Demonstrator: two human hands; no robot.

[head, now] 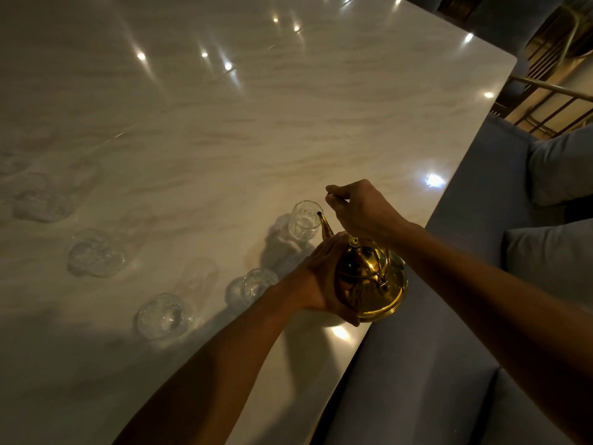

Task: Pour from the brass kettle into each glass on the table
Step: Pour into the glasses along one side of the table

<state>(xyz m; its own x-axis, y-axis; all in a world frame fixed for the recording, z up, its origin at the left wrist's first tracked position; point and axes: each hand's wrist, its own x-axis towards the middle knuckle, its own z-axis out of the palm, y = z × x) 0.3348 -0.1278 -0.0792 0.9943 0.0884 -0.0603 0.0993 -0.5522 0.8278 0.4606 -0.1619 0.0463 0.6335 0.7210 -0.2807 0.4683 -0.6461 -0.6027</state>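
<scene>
Right now the polished, round-bodied brass kettle (369,281) is held tilted above the near right edge of the glossy pale marble-patterned table (224,123). Its thin curved spout (323,224) points to the far left, and the tip sits just at the rim of a small clear patterned glass (305,220) standing upright on the table. Whether any liquid is running cannot be told.

The right hand (359,210) is above the kettle with its fingers curled tightly round a thin bar, apparently the kettle's handle. The left hand (321,277) cups the kettle's left side, fingers wrapped against the body and the thumb lying under the base.

A second clear glass (258,284) stands near the left forearm, partly behind it. A third glass (163,316) is further left and nearer, a fourth glass (94,252) is left of that, and a fifth glass (40,203), blurred, is at the far left.

A blue-grey upholstered sofa (465,220) with cushions (561,162) runs along the table's right edge.
</scene>
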